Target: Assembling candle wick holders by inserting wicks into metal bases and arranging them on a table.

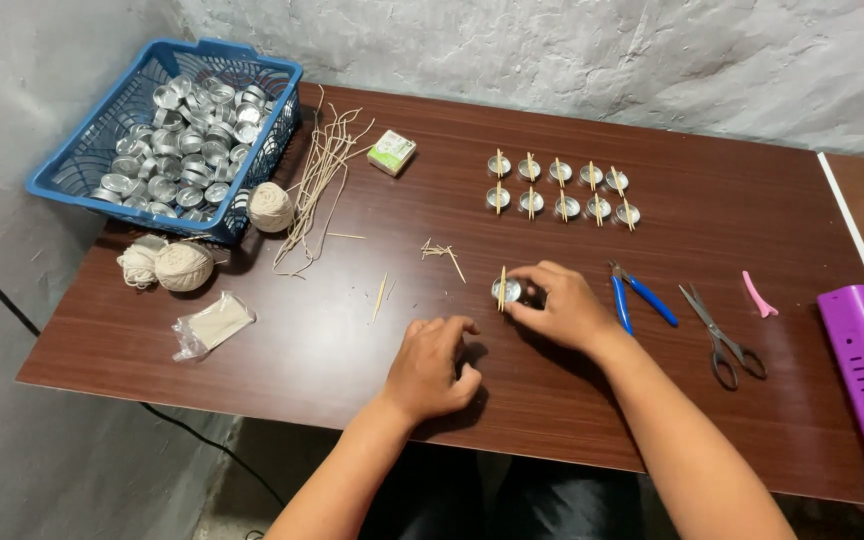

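A: What sort of place was it?
B: Small home craft workshop, prob. Rough plastered wall (pixel 552 50), brown wooden table (pixel 732 400) w/ blue basket (pixel 62 185) of tealight cups (pixel 187 140), twine balls (pixel 184 266), scissors (pixel 722 335), pliers (pixel 640 297).

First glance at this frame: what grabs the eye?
Likely the blue basket heaped with small metal cups at the table's far left corner, then the two neat rows of cups with sticks across them at the far middle. In the centre, the right hand holds one more metal cup with a stick on it, while the left hand rests curled on the table beside it.
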